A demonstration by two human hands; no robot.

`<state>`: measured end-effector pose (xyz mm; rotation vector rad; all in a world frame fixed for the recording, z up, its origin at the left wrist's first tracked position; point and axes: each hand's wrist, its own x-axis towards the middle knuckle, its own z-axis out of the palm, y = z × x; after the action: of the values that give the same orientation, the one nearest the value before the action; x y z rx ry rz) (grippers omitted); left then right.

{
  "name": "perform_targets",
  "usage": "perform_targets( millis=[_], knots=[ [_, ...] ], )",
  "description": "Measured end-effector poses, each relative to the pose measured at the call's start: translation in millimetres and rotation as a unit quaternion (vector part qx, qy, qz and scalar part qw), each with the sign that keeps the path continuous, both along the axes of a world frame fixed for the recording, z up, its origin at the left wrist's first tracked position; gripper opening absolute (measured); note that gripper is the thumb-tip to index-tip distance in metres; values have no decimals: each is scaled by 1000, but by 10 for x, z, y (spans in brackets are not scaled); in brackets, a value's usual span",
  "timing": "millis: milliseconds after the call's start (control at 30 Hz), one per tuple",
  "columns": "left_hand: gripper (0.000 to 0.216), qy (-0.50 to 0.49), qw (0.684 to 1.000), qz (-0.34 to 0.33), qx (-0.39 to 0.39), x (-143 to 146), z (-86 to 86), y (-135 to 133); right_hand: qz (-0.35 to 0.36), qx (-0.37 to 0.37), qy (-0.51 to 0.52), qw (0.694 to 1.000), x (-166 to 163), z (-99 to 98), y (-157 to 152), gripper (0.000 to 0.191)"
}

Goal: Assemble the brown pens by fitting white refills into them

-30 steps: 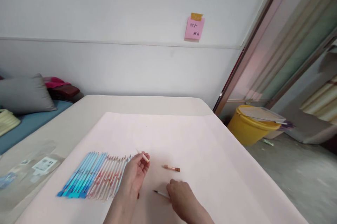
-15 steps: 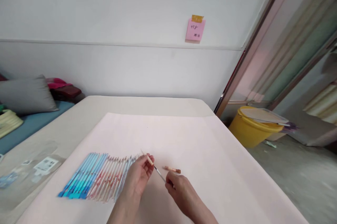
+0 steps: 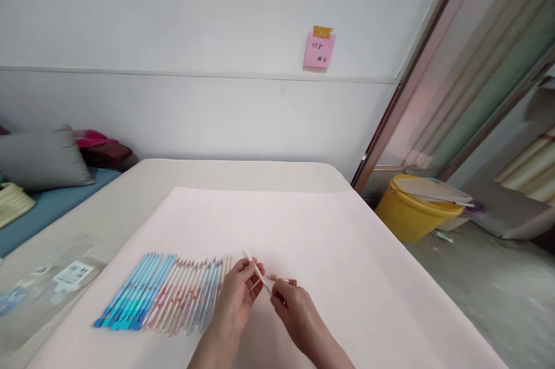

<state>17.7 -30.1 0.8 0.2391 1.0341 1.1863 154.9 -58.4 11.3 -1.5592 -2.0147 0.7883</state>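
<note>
My left hand (image 3: 239, 292) is closed, pinching a slim cream pen barrel (image 3: 252, 262) whose narrow tip points away to the upper left. From the barrel's near end a thin whitish pen refill (image 3: 267, 287) runs down to my right hand (image 3: 297, 306). The fingers of that hand are curled around the refill's other end and hide it. Barrel and refill lie in one line, with no gap visible between them. Just beyond my right hand, a short orange-brown pen part (image 3: 286, 280) lies on the pink sheet.
Left of my hands lies a row of pens (image 3: 173, 294), blue, reddish and pale. A clear plastic bag (image 3: 56, 282) with labels rests at the table's left. The pink sheet (image 3: 303, 224) covers the table's middle. A yellow bin (image 3: 403, 213) stands right of the table.
The dark section of the refill that showed between my hands is now out of sight. My left hand has moved right with the barrel, closer to my right hand.
</note>
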Motion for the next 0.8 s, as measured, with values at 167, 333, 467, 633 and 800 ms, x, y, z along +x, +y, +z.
perform_targets(
  millis=[167,333,467,633,800],
  knots=[
    [20,-27,998,-58,29,142,-10,-121,-89,-57,140,985,-8,-60,24,10],
    [14,-37,999,-12,26,112,20,-78,-111,-78,218,966,6,-124,44,12],
    [8,-52,998,28,3,11,14,5,-72,-58,99,991,96,-150,102,10],
    [6,-61,995,77,9,-143,3,109,-98,20,-196,975,243,-279,203,19],
    [5,-71,994,88,3,-220,6,138,-58,0,-260,964,225,-445,287,18]
  ],
)
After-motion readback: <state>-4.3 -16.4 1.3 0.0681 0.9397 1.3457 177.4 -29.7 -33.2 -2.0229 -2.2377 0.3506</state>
